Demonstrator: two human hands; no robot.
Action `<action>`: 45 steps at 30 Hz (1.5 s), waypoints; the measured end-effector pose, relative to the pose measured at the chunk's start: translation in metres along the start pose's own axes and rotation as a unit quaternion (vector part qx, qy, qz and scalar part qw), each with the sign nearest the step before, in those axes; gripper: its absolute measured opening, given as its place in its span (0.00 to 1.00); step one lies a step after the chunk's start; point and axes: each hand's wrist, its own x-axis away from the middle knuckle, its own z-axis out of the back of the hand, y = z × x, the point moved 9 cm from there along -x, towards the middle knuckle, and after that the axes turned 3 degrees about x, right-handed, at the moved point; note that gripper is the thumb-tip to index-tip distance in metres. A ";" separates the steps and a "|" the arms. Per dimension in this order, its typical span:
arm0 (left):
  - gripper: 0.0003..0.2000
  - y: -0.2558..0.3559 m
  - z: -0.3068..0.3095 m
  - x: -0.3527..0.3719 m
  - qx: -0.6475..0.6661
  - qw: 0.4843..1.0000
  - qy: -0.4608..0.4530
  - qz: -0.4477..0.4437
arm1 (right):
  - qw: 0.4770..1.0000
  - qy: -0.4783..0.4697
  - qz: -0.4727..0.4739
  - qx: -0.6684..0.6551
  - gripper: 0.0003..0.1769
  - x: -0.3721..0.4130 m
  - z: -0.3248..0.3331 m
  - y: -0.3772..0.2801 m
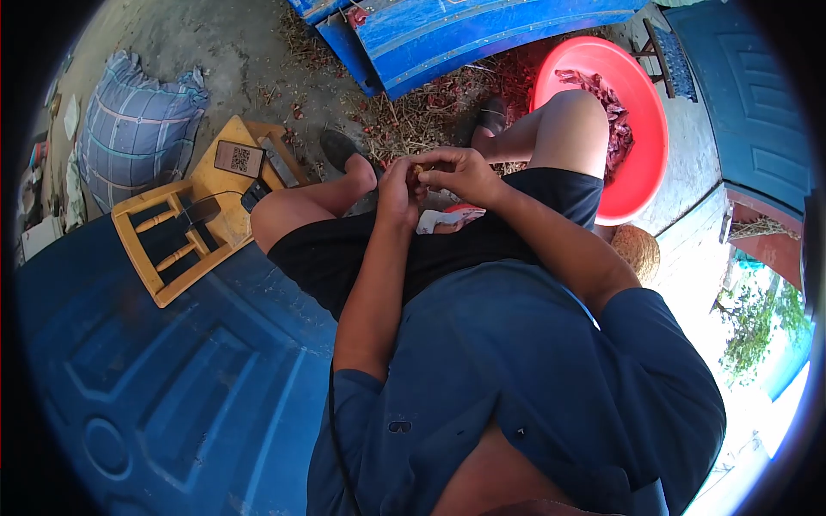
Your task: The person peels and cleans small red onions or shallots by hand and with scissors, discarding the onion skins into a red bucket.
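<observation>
My left hand [397, 194] is raised over my lap, its fingers curled around a small brownish-red piece [417, 175]. From the other side my right hand [463, 175] closes on the same piece, with thumb and forefinger pinching at its top. Fingers cover most of it, so I cannot tell its kind. Just below the hands, a white and red packet-like thing [447, 220] lies on the dark shorts. Beside my right knee stands a large red plastic basin [647, 163] holding many dark red, dried-looking strips [616, 116].
A wooden chair [163, 288] stands at the left with a QR-code card [239, 160] and a cable on it. Behind it sits a checked cloth bundle [138, 129]. Dry stalks [400, 129] litter the floor before a blue metal vehicle body [482, 43]. A straw-coloured round object [637, 251] lies below the basin.
</observation>
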 end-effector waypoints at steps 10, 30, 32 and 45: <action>0.05 -0.002 0.001 -0.001 -0.008 0.999 0.013 0.029 | 0.994 0.077 0.017 0.070 0.08 0.003 0.010 0.000; 0.05 -0.004 0.008 -0.006 -0.012 0.999 0.037 0.027 | 0.855 0.069 0.196 0.475 0.10 0.009 -0.007 -0.042; 0.05 -0.004 0.008 -0.007 -0.008 0.999 0.036 0.026 | 0.850 0.072 0.161 0.496 0.09 0.008 -0.004 -0.037; 0.05 -0.005 0.010 -0.007 -0.026 0.997 0.059 0.030 | 0.859 0.088 0.063 0.500 0.10 -0.001 0.004 -0.017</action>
